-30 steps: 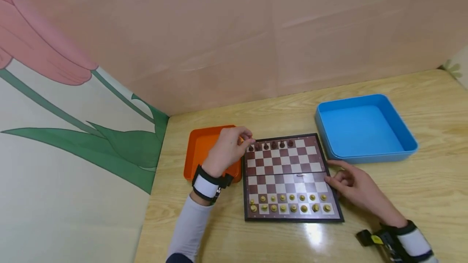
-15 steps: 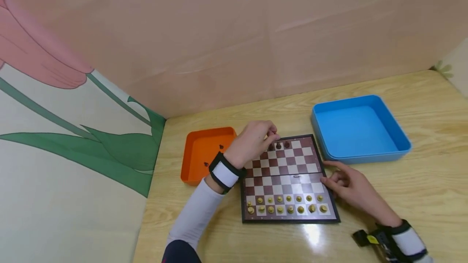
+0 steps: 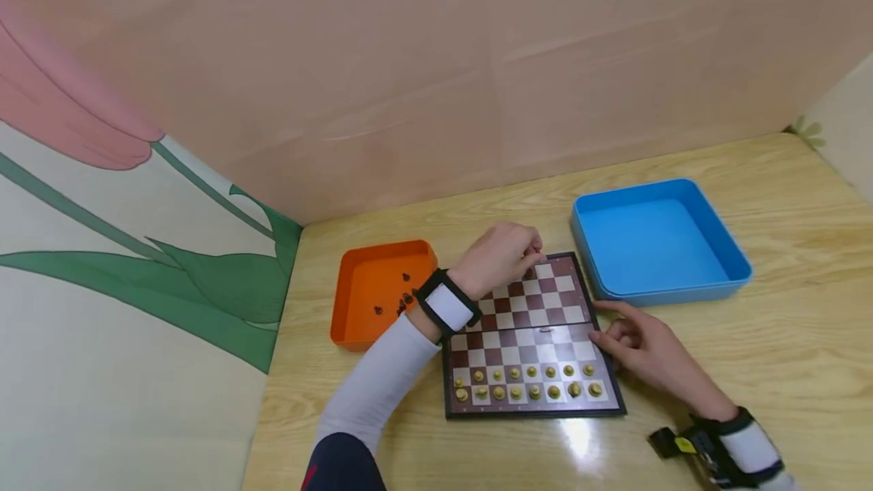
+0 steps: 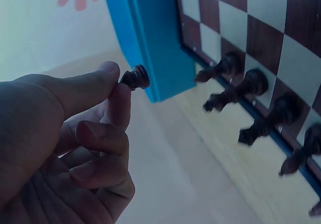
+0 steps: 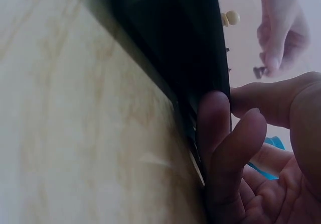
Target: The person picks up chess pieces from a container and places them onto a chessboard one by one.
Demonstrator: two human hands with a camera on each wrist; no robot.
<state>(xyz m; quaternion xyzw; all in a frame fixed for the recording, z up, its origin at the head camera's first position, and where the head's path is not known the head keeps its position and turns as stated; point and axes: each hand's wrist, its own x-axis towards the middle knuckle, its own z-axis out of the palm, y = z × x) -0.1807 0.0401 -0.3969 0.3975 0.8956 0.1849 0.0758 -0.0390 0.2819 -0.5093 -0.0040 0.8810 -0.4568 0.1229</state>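
My left hand (image 3: 501, 256) is over the far edge of the chessboard (image 3: 539, 336), pinching a small dark chess piece (image 4: 136, 77) between thumb and index finger. The piece is off the board, its base turned away from the fingertips. Several dark chess pieces (image 4: 253, 81) stand along the far row, mostly hidden by the hand in the head view. At the board's right side, my right hand (image 3: 651, 347) grips the frame, thumb at the top and a fingertip (image 5: 213, 118) against the black side. Two rows of gold pieces (image 3: 535, 392) stand on the near half.
An orange tray (image 3: 337, 317) left of the board has several dark pieces (image 3: 404, 301) lying in it, partly behind my left forearm. The blue tray (image 3: 664, 248) stands at the board's far right corner. A wall rises behind the wooden table (image 3: 518, 453).
My left hand has moved right along the far row, from the board's far left corner. Dark pieces in the orange tray have come into sight. My right hand keeps its place on the board.
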